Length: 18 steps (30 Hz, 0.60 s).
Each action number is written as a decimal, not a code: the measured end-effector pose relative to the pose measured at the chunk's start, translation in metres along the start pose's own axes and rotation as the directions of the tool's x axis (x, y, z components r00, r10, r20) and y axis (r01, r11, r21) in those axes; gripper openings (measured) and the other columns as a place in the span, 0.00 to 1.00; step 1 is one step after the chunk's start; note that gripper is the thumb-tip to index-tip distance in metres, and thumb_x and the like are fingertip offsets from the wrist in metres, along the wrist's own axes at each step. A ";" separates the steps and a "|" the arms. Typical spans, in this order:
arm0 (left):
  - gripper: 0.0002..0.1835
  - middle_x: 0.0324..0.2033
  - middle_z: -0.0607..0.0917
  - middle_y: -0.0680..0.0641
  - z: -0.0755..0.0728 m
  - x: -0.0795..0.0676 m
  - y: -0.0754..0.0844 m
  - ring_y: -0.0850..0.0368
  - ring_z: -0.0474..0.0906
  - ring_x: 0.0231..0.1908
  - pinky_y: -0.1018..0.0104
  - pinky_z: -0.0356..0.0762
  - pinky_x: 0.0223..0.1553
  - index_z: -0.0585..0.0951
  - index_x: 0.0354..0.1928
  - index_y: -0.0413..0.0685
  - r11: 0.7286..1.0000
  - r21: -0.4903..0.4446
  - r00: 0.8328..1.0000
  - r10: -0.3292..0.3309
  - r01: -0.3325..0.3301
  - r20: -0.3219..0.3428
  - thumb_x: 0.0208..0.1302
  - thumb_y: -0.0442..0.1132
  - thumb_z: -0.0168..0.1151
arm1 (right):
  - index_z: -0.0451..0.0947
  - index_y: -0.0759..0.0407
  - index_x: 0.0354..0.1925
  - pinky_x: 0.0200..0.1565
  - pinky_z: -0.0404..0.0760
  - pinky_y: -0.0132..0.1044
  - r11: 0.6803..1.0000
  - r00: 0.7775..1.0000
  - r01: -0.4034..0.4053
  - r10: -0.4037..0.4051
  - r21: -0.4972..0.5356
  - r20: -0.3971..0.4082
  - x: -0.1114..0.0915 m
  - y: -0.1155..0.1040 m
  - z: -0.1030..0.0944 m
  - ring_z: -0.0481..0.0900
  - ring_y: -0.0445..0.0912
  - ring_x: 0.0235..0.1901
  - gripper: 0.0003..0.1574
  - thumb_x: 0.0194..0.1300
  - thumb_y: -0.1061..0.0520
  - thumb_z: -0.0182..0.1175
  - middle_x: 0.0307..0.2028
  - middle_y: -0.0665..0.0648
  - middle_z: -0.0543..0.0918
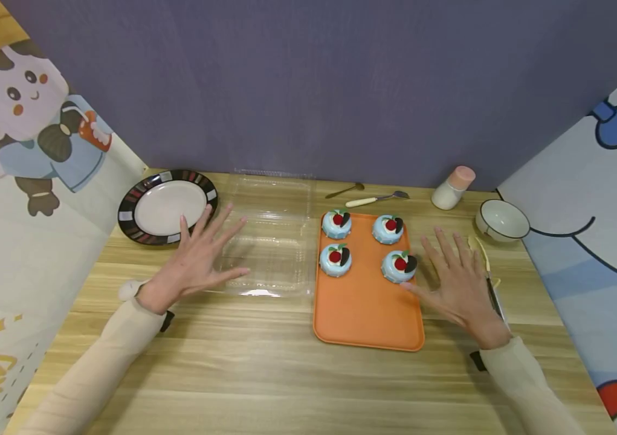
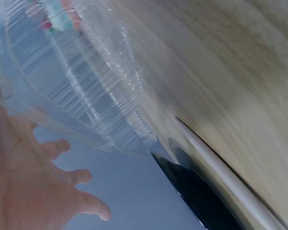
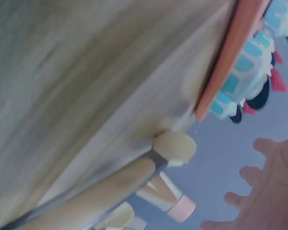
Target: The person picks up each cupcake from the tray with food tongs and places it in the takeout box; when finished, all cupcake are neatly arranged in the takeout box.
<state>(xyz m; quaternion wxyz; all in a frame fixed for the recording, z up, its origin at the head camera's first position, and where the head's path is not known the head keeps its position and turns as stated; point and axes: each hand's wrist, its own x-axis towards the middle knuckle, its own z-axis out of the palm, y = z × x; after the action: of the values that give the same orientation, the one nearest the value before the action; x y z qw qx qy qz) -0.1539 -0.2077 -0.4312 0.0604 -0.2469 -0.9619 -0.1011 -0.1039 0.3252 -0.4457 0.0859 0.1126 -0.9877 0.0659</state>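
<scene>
My left hand (image 1: 194, 257) is held with fingers spread and nothing in it, between a dark-rimmed oval plate (image 1: 167, 208) and a clear plastic container (image 1: 264, 266). In the left wrist view, the container (image 2: 72, 81) stands beside the fingers. My right hand (image 1: 460, 290) is spread too, just right of an orange tray (image 1: 368, 314), its thumb close to a small cake. Several small blue cakes (image 1: 335, 260), topped with a red fruit and a dark biscuit, sit on the tray's far half. A long utensil with pale yellow ends (image 1: 480, 251) lies partly hidden by the right hand.
Behind the tray lie a small brown spoon (image 1: 345, 190) and a fork with a cream handle (image 1: 377, 199). A white shaker with a pink cap (image 1: 452, 188) and a white bowl (image 1: 503, 220) stand back right. A purple wall (image 1: 308, 90) closes the table's far edge.
</scene>
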 end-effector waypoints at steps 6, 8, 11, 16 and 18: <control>0.48 0.79 0.38 0.52 -0.005 -0.006 -0.005 0.38 0.34 0.78 0.20 0.31 0.68 0.45 0.77 0.75 0.976 -0.203 0.996 -0.085 0.082 -0.008 0.61 0.66 0.61 | 0.41 0.37 0.78 0.66 0.43 0.80 0.990 0.996 -0.087 0.087 0.108 0.008 -0.010 0.018 -0.017 0.32 0.63 0.78 0.59 0.60 0.28 0.59 0.79 0.50 0.35; 0.47 0.79 0.43 0.48 -0.008 -0.010 -0.006 0.37 0.40 0.77 0.24 0.39 0.71 0.47 0.77 0.73 0.957 -0.274 0.994 -0.106 0.092 -0.040 0.63 0.61 0.63 | 0.41 0.41 0.79 0.67 0.44 0.79 0.985 0.992 -0.122 0.123 0.123 0.000 -0.016 0.028 -0.023 0.33 0.64 0.77 0.59 0.61 0.30 0.60 0.79 0.53 0.35; 0.45 0.77 0.53 0.43 -0.013 -0.017 -0.007 0.36 0.51 0.75 0.30 0.54 0.70 0.51 0.77 0.67 0.932 -0.348 0.983 -0.149 0.104 -0.105 0.64 0.54 0.65 | 0.39 0.47 0.79 0.68 0.45 0.77 0.972 0.983 -0.185 0.185 0.144 0.010 -0.028 0.042 -0.029 0.35 0.67 0.76 0.63 0.60 0.30 0.61 0.79 0.57 0.34; 0.39 0.68 0.68 0.39 -0.017 -0.027 -0.006 0.39 0.67 0.64 0.39 0.74 0.60 0.58 0.76 0.57 0.857 -0.487 0.960 -0.255 0.171 -0.112 0.67 0.49 0.62 | 0.35 0.60 0.78 0.62 0.52 0.78 0.942 0.955 -0.294 0.283 0.159 0.088 -0.047 0.057 -0.030 0.44 0.75 0.72 0.70 0.59 0.30 0.62 0.76 0.73 0.39; 0.36 0.65 0.72 0.38 -0.018 -0.031 -0.004 0.40 0.72 0.60 0.42 0.79 0.53 0.60 0.75 0.53 0.818 -0.536 0.954 -0.289 0.206 -0.074 0.69 0.49 0.60 | 0.36 0.65 0.77 0.57 0.58 0.78 0.932 0.941 -0.332 0.316 0.145 0.124 -0.052 0.061 -0.028 0.51 0.78 0.67 0.72 0.58 0.28 0.62 0.72 0.81 0.47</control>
<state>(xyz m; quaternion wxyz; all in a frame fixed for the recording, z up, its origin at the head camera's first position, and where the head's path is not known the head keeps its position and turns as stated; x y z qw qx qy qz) -0.1277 -0.2299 -0.4199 0.0506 -0.1180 -0.9144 -0.3840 -0.0634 0.3995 -0.4343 0.0157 -0.0420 -0.9870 0.1546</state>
